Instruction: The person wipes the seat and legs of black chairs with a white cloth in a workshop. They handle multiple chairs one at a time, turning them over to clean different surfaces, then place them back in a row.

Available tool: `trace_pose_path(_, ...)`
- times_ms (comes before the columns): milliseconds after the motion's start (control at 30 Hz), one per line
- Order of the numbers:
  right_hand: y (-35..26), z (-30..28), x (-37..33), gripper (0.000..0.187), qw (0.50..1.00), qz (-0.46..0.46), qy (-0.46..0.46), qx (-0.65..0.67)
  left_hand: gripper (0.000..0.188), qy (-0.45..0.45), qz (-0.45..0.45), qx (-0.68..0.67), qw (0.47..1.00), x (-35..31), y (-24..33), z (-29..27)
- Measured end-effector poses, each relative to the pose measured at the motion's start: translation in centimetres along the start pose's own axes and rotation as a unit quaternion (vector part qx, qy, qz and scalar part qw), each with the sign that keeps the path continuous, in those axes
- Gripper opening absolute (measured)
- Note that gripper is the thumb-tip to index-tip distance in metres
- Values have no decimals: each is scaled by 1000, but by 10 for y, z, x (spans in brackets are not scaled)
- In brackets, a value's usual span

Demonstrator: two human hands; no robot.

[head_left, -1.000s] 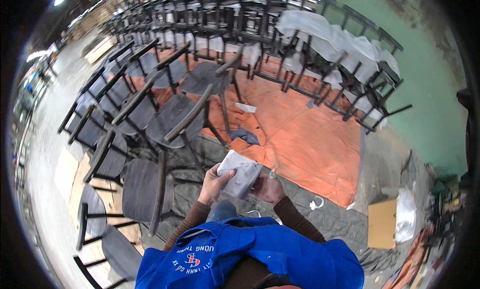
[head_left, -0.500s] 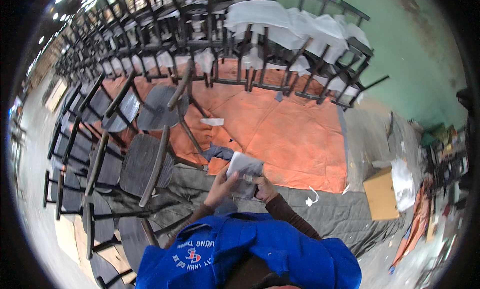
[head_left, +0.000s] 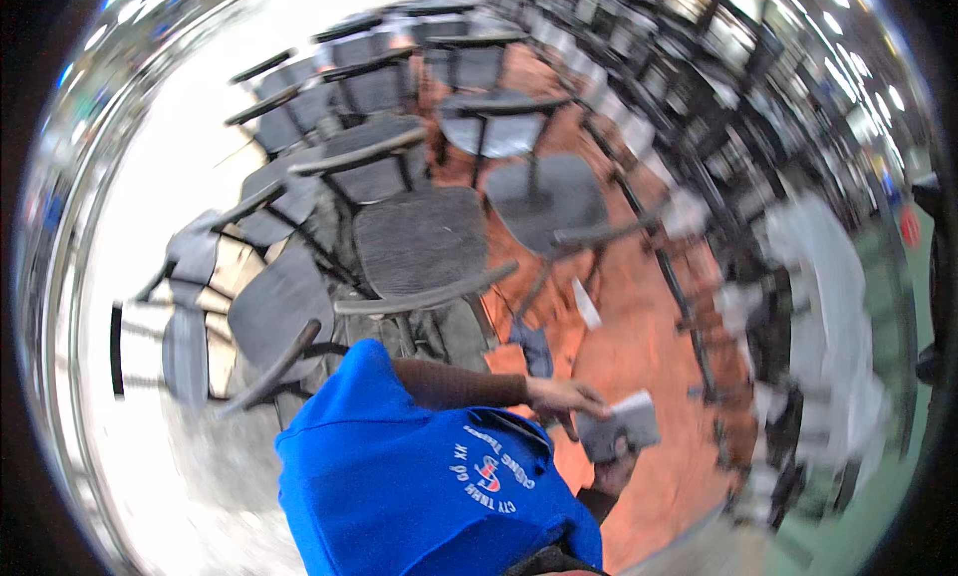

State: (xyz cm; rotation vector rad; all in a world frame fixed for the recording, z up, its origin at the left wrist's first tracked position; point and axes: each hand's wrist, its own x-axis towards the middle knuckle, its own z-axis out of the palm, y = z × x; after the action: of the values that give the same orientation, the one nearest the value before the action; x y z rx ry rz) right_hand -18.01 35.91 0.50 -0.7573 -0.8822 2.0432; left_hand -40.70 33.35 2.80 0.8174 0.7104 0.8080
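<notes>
In front of my body I hold a flat, folded grey and white sheet (head_left: 631, 424), grey on its broad face and pale along its top edge; its exact kind is hard to make out. My left hand (head_left: 565, 397) reaches across from the left, its fingers closed at the sheet's left corner. From below, my right hand (head_left: 615, 470) grips the lower edge, with a fingertip over the grey face. A dark wooden chair (head_left: 424, 242) with a curved back rail is the closest one in front of me. The sheet is held above an orange ground cover (head_left: 664, 372).
Several dark chairs stand ahead and left, among them one (head_left: 547, 202) on the orange cover. Stacked dark chair frames (head_left: 733, 157) line the right side, blurred, some draped with white wrapping (head_left: 823, 277). A white scrap (head_left: 587, 305) and dark cloth (head_left: 532, 349) lie on the cover.
My view has swung left, so the loose chairs now stand ahead and the stacked ones to the right. Both hands still hold the sheet, now right of my body.
</notes>
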Motion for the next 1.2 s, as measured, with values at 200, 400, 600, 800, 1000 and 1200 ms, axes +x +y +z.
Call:
trace_pose_path(200,-44,-39,132,56,987,121,-41,-101,54,38,64,-31,997,82,37,-20)
trace_pose_path(400,-76,-56,262,52,959,207,-150,-125,44,194,188,-41,962,166,65,-38)
trace_pose_path(600,-106,-57,339,47,933,252,-213,-141,41,336,302,69,890,199,83,-57)
trace_pose_path(800,-128,-64,400,43,919,274,-236,-158,35,452,273,196,826,219,112,-79)
trace_pose_path(1000,-146,-78,456,38,941,264,-180,-109,24,459,302,211,808,257,162,-132)
trace_pose_path(1200,-154,-101,508,34,961,251,-107,41,36,426,319,387,754,284,235,-199)
